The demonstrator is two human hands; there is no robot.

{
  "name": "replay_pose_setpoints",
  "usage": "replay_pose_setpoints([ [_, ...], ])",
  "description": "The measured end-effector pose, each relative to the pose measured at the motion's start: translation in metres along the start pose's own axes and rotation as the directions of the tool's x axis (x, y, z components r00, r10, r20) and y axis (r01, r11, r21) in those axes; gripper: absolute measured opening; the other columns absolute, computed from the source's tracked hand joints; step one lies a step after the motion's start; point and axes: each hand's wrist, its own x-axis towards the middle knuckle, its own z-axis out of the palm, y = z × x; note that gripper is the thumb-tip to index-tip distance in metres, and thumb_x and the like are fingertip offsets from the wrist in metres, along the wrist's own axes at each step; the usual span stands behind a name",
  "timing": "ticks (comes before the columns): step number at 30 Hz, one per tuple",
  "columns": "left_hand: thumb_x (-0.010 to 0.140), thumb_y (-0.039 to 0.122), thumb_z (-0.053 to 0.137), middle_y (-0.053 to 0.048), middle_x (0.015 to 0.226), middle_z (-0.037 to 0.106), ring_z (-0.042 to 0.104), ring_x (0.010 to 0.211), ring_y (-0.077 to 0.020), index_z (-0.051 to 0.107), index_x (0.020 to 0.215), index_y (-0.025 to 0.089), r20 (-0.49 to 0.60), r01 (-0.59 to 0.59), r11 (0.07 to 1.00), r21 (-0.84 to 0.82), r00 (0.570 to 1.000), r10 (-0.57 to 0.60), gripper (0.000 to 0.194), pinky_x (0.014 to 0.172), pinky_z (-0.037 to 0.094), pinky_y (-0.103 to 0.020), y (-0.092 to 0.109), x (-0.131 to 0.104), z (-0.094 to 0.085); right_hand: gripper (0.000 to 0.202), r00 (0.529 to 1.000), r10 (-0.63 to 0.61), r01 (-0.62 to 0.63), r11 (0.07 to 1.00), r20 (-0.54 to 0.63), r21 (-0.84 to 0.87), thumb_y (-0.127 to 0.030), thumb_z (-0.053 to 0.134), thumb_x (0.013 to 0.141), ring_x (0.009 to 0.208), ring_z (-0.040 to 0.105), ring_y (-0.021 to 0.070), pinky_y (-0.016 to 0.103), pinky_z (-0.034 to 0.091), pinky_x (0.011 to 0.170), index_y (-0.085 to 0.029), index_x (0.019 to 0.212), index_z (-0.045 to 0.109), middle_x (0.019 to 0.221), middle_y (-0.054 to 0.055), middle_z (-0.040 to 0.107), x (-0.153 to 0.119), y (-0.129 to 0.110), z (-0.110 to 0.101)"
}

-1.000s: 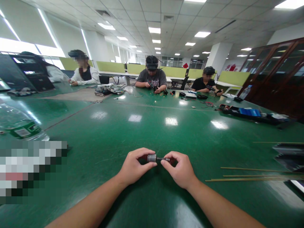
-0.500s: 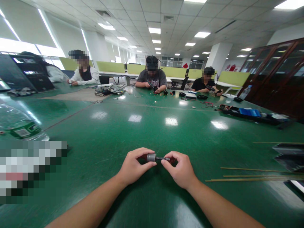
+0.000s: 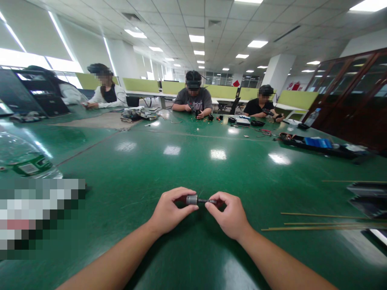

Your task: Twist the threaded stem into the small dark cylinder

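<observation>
A small metal part lies level between my two hands, made of a grey cylinder (image 3: 192, 199) with a thin dark shaft (image 3: 203, 201) standing out of its right end. My left hand (image 3: 168, 212) is closed on the cylinder, thumb below and fingers above. At the shaft's far end, the thumb and forefinger of my right hand (image 3: 229, 216) pinch its ridged tip. The part is held just over the green table (image 3: 193, 169). My fingers cover some of both ends, and its exact kind is not clear.
Thin sticks (image 3: 320, 224) lie at right beside dark objects (image 3: 367, 197). A clear bottle (image 3: 28, 161) and a blurred-out item (image 3: 36, 213) are at left. Farther back are a black tray (image 3: 320, 145), electronic parts (image 3: 136, 114) and several people seated at the table.
The cylinder and my left hand have shifted very slightly left. My right hand stays at the shaft's tip, and both grips look the same.
</observation>
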Motion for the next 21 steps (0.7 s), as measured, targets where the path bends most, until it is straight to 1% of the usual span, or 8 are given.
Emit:
replay_pose_setpoints([
  [9,0.079,0.034,0.078,-0.005,0.103,0.072,0.067,0.094,-0.0207,0.071,0.109,0.024,0.003,0.009,1.0,0.003,1.0,-0.009,0.032,0.084,0.055,-0.033,-0.0018,0.0001,0.0,0.01,1.0,0.001,-0.001,1.0,-0.001,0.007,-0.026,0.066,0.084,0.065,0.059,0.0157,0.026,0.042,0.062,-0.019,0.077,0.068,0.069,0.0,0.066,0.0007,0.0015,0.0003],
  [21,0.079,0.035,0.079,-0.005,0.104,0.071,0.067,0.095,-0.0207,0.071,0.108,0.025,-0.002,0.037,0.999,-0.023,0.999,-0.037,0.032,0.085,0.056,-0.033,-0.0026,0.0003,0.0003,0.011,1.0,0.007,-0.007,1.0,-0.019,0.006,-0.027,0.066,0.084,0.064,0.06,0.0161,0.026,0.043,0.062,-0.019,0.076,0.068,0.068,0.0,0.066,0.0013,0.0003,-0.0008],
])
